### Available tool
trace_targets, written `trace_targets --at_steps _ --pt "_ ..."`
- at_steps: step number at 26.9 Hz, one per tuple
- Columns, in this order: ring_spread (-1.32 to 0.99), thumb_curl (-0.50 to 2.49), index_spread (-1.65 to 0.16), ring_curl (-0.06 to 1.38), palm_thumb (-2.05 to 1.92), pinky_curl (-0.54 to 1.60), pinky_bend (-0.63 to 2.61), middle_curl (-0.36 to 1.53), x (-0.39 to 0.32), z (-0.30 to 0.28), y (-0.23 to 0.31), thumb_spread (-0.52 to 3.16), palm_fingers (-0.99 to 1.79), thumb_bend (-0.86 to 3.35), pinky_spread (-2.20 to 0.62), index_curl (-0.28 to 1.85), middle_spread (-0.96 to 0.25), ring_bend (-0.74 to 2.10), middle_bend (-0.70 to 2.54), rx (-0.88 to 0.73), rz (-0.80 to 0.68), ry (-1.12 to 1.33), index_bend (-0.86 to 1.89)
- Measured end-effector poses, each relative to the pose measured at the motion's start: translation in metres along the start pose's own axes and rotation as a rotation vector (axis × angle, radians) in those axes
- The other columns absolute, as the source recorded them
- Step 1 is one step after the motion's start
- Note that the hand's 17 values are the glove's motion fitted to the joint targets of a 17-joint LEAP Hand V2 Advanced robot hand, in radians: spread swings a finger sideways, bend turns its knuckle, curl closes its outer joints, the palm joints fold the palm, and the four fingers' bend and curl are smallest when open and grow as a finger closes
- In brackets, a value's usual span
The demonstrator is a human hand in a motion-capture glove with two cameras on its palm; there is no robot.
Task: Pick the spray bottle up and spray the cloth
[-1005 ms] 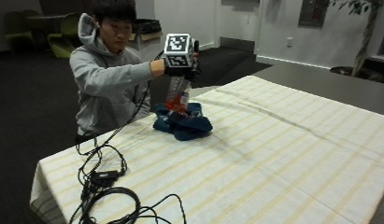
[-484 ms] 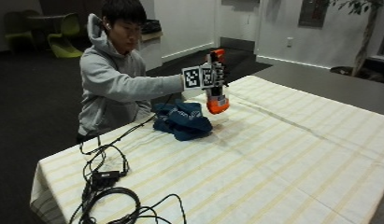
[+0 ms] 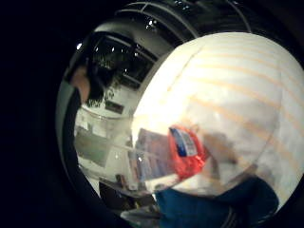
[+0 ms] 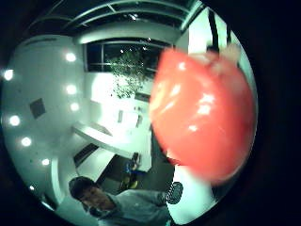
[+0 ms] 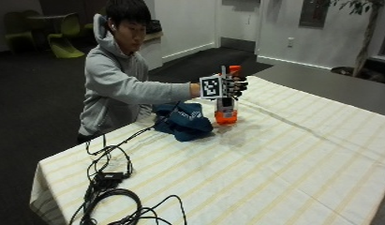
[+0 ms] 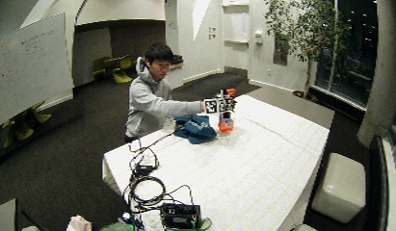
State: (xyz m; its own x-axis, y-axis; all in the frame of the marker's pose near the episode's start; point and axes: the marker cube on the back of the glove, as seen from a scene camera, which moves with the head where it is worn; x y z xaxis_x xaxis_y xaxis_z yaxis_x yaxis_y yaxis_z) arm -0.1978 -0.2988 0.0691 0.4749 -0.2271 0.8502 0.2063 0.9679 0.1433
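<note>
Orange-capped and orange-based, clear-bodied plastic spray bottle (image 5: 226,108) standing upright on striped cream tablecloth (image 5: 292,159), just beside crumpled dark blue cloth (image 5: 182,123) and to that cloth's far side from seated person in grey hoodie. Black-gloved right hand (image 5: 233,86) wrapping curled fingers around upper part of bottle, near orange trigger head, arm reaching out level across table edge. Bottle base appearing to be touching tablecloth, though contact too small to confirm. Blue cloth lying in loose heap near table's edge, in front of person, apparently not touching bottle. Other hand not showing clearly; state impossible to tell. Black tangle of cables (image 5: 111,187) trailing over near corner of table, well apart from bottle and cloth. From little-finger-side palm view: transparent bottle body with red and blue label (image 3: 185,149) sitting close to palm, striped tablecloth (image 3: 247,90) spreading behind, blue cloth (image 3: 213,204) lying beside bottle's lower end. From thumb-side palm view: rounded orange top of bottle (image 4: 202,117) filling much of picture, close against palm, room lights and person behind. From wide outside view: same bottle (image 6: 226,120) standing next to blue cloth (image 6: 194,127) on long table (image 6: 261,163), gloved hand (image 6: 224,103) gripping near top.
</note>
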Motion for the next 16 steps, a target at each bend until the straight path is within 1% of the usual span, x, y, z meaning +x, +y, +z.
trace_targets --at_steps 1,2,3,4,5,6,7,9,13,16 --pt "-0.14 0.73 -0.22 0.40 0.92 0.39 0.47 0.43 0.001 -0.003 0.000 0.45 0.94 -0.03 -0.19 0.47 -0.08 0.44 0.42 -0.016 0.003 0.003 0.20" --pt "-0.13 0.72 -0.23 0.38 0.91 0.40 0.46 0.42 0.002 -0.006 0.001 0.50 0.69 -0.03 -0.15 0.46 -0.08 0.36 0.37 -0.030 0.006 0.006 0.17" --pt "-0.12 0.70 -0.24 0.40 0.89 0.43 0.49 0.42 0.004 -0.010 0.003 0.53 0.55 -0.04 -0.12 0.47 -0.07 0.33 0.35 -0.045 0.010 0.009 0.16" --pt "-0.11 0.69 -0.25 0.41 0.86 0.45 0.51 0.40 0.006 -0.014 0.006 0.57 0.35 -0.06 -0.08 0.47 -0.06 0.31 0.29 -0.059 0.012 0.011 0.12" --pt "-0.10 0.66 -0.26 0.41 0.83 0.46 0.54 0.39 0.007 -0.018 0.009 0.59 0.18 -0.08 -0.06 0.46 -0.04 0.29 0.24 -0.072 0.013 0.012 0.10" --pt "-0.09 0.65 -0.27 0.41 0.80 0.47 0.55 0.39 0.008 -0.021 0.012 0.61 0.11 -0.08 -0.03 0.45 -0.03 0.27 0.22 -0.083 0.013 0.010 0.09" --pt "-0.09 0.63 -0.29 0.39 0.78 0.46 0.56 0.37 0.008 -0.025 0.016 0.63 0.05 -0.08 -0.01 0.43 -0.03 0.26 0.19 -0.089 0.013 0.006 0.07" --pt "-0.08 0.61 -0.31 0.36 0.76 0.43 0.57 0.35 0.007 -0.032 0.022 0.66 0.04 -0.07 0.03 0.38 -0.02 0.24 0.17 -0.097 0.013 -0.005 0.06" --pt "-0.07 0.57 -0.33 0.31 0.74 0.39 0.58 0.33 0.003 -0.044 0.042 0.71 0.02 -0.05 0.08 0.32 -0.01 0.23 0.16 -0.164 0.010 -0.021 0.09" --pt "-0.07 0.54 -0.35 0.30 0.74 0.38 0.60 0.32 0.007 -0.046 0.042 0.74 0.01 -0.04 0.10 0.30 -0.01 0.24 0.17 -0.108 -0.001 0.018 0.10"
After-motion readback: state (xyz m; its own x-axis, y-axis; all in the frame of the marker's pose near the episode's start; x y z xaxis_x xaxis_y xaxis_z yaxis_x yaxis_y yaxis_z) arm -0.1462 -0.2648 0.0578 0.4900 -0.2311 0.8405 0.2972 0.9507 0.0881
